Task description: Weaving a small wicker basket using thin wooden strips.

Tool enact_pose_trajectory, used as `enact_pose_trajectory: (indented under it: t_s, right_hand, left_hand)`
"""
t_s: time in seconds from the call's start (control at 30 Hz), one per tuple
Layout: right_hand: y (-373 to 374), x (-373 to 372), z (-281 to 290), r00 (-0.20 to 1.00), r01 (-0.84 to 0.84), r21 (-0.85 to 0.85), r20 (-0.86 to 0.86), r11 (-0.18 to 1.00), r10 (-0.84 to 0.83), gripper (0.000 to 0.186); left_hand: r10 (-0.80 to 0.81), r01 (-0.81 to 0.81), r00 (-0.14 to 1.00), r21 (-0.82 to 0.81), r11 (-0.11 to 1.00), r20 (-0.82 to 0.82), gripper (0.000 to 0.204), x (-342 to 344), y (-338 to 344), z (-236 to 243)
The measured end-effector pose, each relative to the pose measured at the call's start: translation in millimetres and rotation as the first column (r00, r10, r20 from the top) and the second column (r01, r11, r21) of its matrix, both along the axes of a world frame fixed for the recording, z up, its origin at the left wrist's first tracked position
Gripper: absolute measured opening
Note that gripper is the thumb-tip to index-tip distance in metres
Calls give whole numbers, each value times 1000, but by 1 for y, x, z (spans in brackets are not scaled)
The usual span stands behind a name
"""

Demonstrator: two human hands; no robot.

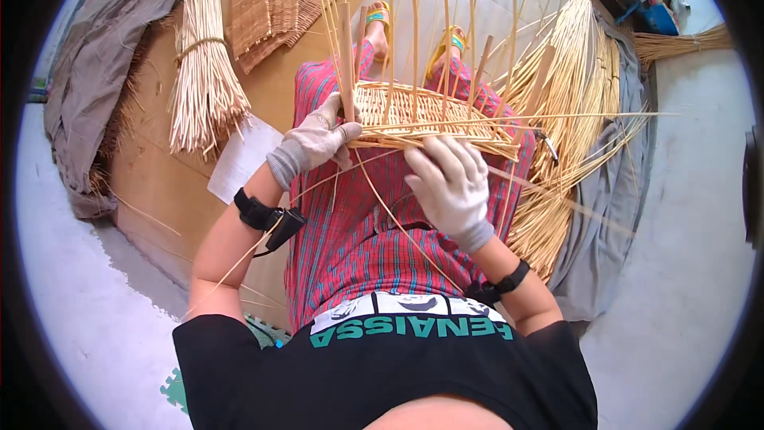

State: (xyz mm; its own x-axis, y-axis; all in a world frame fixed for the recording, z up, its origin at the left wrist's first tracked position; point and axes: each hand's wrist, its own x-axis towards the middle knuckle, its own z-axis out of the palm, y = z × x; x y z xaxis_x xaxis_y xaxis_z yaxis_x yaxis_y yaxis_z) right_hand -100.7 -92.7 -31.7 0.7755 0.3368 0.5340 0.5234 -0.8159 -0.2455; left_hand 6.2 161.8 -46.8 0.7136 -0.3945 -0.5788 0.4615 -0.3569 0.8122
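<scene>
A half-woven wicker basket rests on my lap, its thin upright stakes fanning away from me. My left hand, in a pale glove, grips the basket's near left rim by a flat wooden upright. My right hand, also gloved, presses down on the near rim and pinches a long thin cane strand that trails back across my red checked skirt. Both wrists carry black straps.
A tied bundle of cane lies on brown board to my left, with woven mats behind it and a white sheet beside it. Loose cane heaps on grey cloth lie at my right. Grey fabric is piled far left.
</scene>
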Motion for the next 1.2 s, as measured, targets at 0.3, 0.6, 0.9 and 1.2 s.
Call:
enact_pose_trajectory:
  t_s: [0.3,0.6,0.9,1.2]
  right_hand:
    - [8,-1,-16,872,221,78,-461,972,-161,24]
    - [78,109,0,939,184,133,-317,974,-134,59]
    - [70,87,9,965,77,327,-264,942,12,62]
    - [56,57,-20,850,178,2,-504,984,-153,43]
  left_hand:
    - [44,-55,998,-312,949,-41,59,-8,3,-12]
    - [-26,-26,986,-303,953,-164,57,-9,-3,-29]
    - [2,-66,979,-306,950,-204,54,-1,2,-41]
    - [39,-86,974,-207,974,-223,33,4,-11,-31]
